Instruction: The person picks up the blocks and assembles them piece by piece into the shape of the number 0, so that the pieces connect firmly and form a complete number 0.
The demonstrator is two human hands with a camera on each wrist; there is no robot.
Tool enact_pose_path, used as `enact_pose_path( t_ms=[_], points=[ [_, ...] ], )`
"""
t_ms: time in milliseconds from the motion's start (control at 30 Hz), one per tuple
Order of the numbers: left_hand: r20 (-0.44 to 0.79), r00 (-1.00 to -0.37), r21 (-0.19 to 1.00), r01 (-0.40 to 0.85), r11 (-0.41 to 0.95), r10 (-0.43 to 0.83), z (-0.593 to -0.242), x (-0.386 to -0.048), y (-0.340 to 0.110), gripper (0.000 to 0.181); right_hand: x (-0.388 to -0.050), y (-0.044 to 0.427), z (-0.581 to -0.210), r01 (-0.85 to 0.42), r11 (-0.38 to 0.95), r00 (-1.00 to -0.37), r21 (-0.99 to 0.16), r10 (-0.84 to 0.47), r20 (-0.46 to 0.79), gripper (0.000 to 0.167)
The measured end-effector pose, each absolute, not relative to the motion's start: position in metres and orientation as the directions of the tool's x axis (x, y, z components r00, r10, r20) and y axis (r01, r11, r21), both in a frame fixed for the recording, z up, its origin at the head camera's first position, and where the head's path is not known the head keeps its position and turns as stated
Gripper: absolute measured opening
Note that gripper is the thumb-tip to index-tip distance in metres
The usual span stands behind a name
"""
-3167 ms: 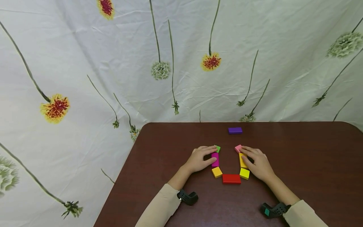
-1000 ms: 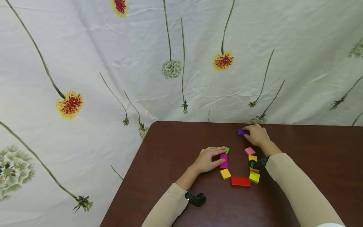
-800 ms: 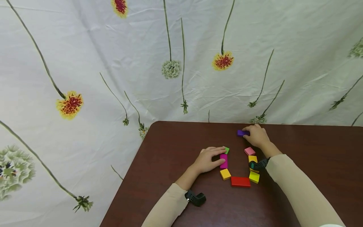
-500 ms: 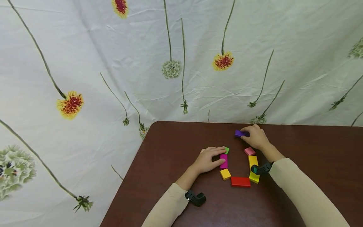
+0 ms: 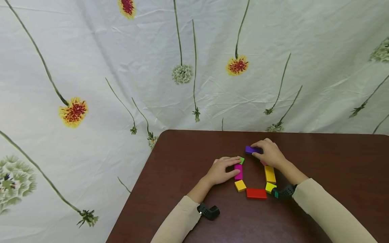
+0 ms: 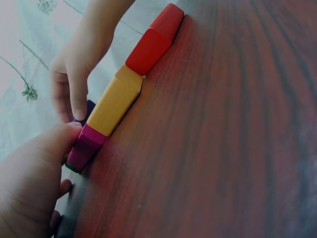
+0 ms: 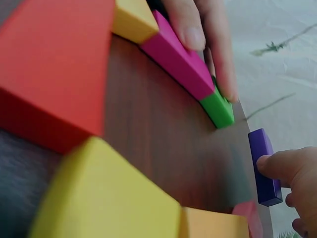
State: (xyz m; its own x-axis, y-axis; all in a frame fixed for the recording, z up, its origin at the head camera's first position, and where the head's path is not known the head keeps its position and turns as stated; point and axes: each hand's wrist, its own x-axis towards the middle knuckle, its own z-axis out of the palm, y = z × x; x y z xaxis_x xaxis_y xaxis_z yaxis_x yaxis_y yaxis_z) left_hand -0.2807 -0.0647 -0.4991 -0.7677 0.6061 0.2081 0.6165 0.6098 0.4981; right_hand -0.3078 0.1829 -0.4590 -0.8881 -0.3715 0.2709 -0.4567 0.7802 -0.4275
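My right hand (image 5: 271, 155) pinches a purple block (image 5: 250, 150) between thumb and fingers. That block hangs just beyond the gap at the far side of a ring of blocks. With straight fingers my left hand (image 5: 221, 170) touches two blocks on the ring's left side. Its thumb rests on the magenta block (image 7: 178, 54) and a fingertip on the green block (image 7: 219, 106). A pink block (image 7: 247, 215) lies partly hidden beneath my right hand in the head view, beyond an orange-yellow block (image 5: 269, 174).
Nearer to me, the ring continues with a yellow-orange block (image 5: 240, 185), a red block (image 5: 256, 193) and a bright yellow block (image 5: 270, 187), partly behind the right wrist strap (image 5: 284, 191). All lie on a dark brown table (image 5: 182, 152). A flower-patterned cloth (image 5: 136, 60) hangs behind it.
My right hand left the ring's right side, took hold of the purple block at the back, and has drawn it nearer and leftward. My left hand has stayed on its blocks.
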Motion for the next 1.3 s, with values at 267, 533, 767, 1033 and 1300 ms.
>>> enact_pose_path(
  t_ms=[267,533,767,1033,1300],
  points=[
    [0.224,-0.756,0.484,0.634,0.603,0.615,-0.498,-0.280,-0.065,0.046,-0.297,0.177,-0.460,-0.529,0.747,-0.847,-0.402,-0.432,0.311,0.029],
    [0.214,-0.759,0.488,0.628,0.606,0.615,-0.498,-0.280,-0.065,0.047,-0.296,0.178,-0.464,-0.516,0.761,-0.855,-0.392,-0.434,0.283,0.028],
    [0.220,-0.756,0.487,0.632,0.603,0.616,-0.499,-0.280,-0.065,0.047,-0.294,0.180,-0.466,-0.524,0.763,-0.850,-0.379,-0.440,0.290,0.026],
    [0.215,-0.758,0.490,0.630,0.603,0.616,-0.498,-0.280,-0.065,0.047,-0.294,0.181,-0.469,-0.518,0.766,-0.853,-0.380,-0.436,0.286,0.026],
    [0.214,-0.758,0.488,0.629,0.605,0.616,-0.498,-0.279,-0.065,0.047,-0.292,0.181,-0.470,-0.510,0.766,-0.859,-0.392,-0.427,0.284,0.026]
  ],
)
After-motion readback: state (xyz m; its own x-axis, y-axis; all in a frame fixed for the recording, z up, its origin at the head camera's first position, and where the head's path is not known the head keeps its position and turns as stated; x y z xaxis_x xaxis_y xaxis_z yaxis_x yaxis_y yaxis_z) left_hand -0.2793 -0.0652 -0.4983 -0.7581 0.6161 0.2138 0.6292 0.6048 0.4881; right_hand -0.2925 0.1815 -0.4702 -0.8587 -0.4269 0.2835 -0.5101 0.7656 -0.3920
